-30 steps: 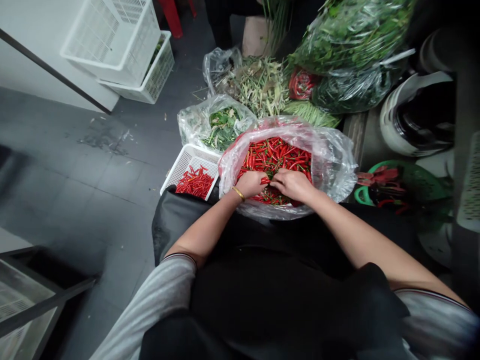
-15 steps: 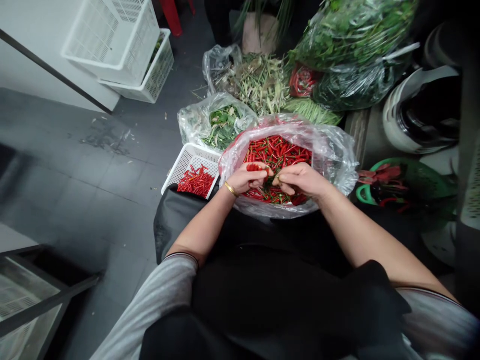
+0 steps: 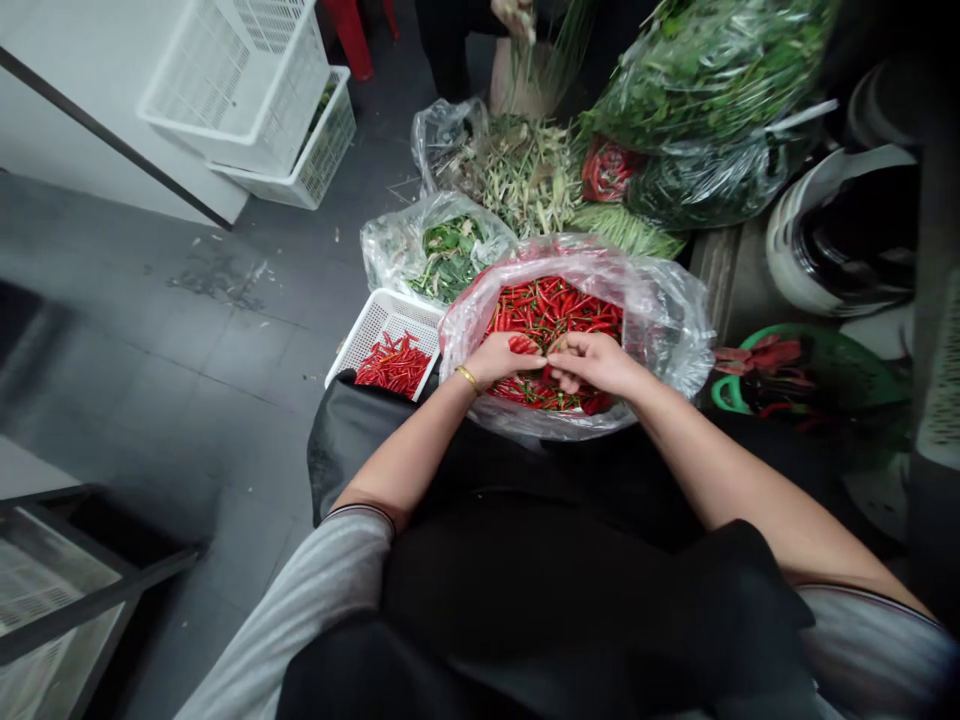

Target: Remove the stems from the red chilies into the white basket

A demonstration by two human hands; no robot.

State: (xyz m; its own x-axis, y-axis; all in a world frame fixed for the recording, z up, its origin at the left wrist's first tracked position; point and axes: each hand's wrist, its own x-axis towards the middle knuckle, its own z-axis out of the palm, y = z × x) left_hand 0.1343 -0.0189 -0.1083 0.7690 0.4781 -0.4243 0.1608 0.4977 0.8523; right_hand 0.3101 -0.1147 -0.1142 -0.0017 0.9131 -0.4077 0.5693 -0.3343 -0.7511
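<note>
Dark grey tiled floor (image 3: 187, 330) here, a bit scuffed and littered with plant scraps, with produce piled up all around the person sitting over it. Right in front of their lap is a big clear plastic bag (image 3: 667, 320) full of red chillies (image 3: 570, 305), and both hands are down inside its open mouth. The left hand (image 3: 501, 358), gold bangle (image 3: 470, 379) on the wrist, has its fingers curled shut around a few chillies, red tips poking out near the thumb. The right hand (image 3: 596, 362) is just beside it, fingertips pinched narrow and meeting the left hand's over the pile; looks like it's pinching a chilli or its stem, but it's too small to say which. Just left of the bag sits a small white basket (image 3: 373, 325) with a heap of loose red chillies (image 3: 394, 365) in it. Behind that is another clear bag with green leaves (image 3: 446, 255), then a pile of pale green stalks (image 3: 525, 170) and bigger bags of greens (image 3: 697, 70) further back. Two white crates (image 3: 247, 80) are stacked up top left, and a green basket (image 3: 817, 365) sits off to the right.
</note>
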